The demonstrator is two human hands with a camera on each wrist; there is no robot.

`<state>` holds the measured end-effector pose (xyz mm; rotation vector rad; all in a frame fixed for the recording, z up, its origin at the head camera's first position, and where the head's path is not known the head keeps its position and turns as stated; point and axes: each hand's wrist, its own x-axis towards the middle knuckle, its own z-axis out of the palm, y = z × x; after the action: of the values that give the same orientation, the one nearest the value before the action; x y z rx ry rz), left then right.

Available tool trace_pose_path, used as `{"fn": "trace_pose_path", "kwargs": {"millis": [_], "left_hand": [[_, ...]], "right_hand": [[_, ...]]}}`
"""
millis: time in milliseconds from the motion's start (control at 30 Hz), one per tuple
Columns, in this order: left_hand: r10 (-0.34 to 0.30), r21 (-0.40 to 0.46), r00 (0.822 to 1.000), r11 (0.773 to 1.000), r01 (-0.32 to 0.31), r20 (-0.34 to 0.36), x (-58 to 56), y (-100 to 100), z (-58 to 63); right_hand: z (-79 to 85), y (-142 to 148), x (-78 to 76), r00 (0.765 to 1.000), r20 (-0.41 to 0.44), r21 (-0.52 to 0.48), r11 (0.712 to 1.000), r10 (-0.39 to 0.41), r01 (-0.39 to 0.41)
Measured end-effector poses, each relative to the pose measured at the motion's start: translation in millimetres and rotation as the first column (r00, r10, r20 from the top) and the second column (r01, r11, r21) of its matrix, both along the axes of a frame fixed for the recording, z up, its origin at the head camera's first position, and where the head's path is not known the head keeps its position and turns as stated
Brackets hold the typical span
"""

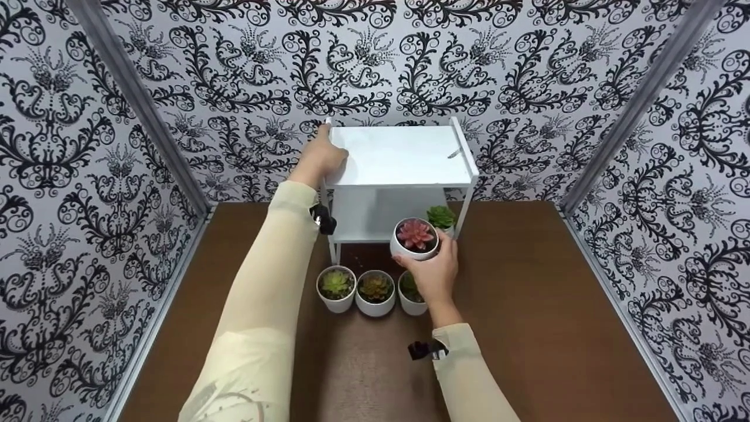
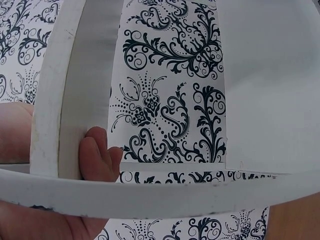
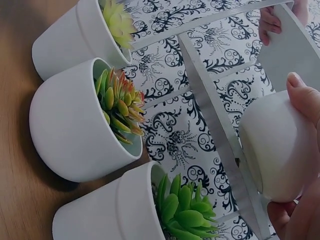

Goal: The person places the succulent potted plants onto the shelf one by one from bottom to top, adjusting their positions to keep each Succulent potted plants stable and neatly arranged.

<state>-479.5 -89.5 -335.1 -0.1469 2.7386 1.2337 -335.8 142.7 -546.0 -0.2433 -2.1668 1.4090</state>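
Observation:
My left hand [image 1: 322,155] grips the left side of a white two-tier shelf [image 1: 398,155]; in the left wrist view its fingertips [image 2: 97,157] curl round the side board. In my right hand [image 1: 436,269] is a white pot with a red succulent [image 1: 415,235], held between thumb and fingers at the front of the lower tier [image 1: 363,214]. The right wrist view shows the white pot [image 3: 280,150] from its side, close over the tier's edge. Just behind it, a potted green succulent [image 1: 440,217] stands on the lower tier's right end.
Before the shelf, three white pots stand in a row on the brown table [image 1: 527,305]: a pale green succulent [image 1: 336,284], an orange-green one [image 1: 375,288] and a green one [image 3: 187,210], partly behind my right hand in the head view. Patterned walls [image 1: 375,64] enclose the table.

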Motion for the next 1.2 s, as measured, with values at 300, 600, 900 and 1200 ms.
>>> {"fn": "trace_pose_path", "kwargs": {"millis": [300, 600, 900, 1200], "left_hand": [[0.013, 0.019, 0.999, 1.000, -0.014, 0.031, 3.2, 0.5, 5.2], [0.014, 0.036, 0.999, 0.999, -0.015, 0.034, 4.6, 0.0, 4.3], [0.006, 0.026, 1.000, 1.000, -0.006, 0.007, 1.2, -2.3, -1.1], [0.000, 0.012, 1.000, 1.000, 0.000, -0.010, -0.4, -2.3, -2.9]], "right_hand": [[5.5, -0.1, -4.7, 1.000, -0.003, -0.003, 1.000, 0.012, -0.012], [3.8, -2.0, -6.5, 1.000, -0.017, 0.019, 1.000, -0.005, 0.005], [2.2, -4.8, -5.6, 0.999, -0.043, 0.041, 0.999, -0.024, 0.026], [1.6, -7.2, -4.8, 0.997, -0.067, 0.053, 0.997, -0.044, 0.048]]}}
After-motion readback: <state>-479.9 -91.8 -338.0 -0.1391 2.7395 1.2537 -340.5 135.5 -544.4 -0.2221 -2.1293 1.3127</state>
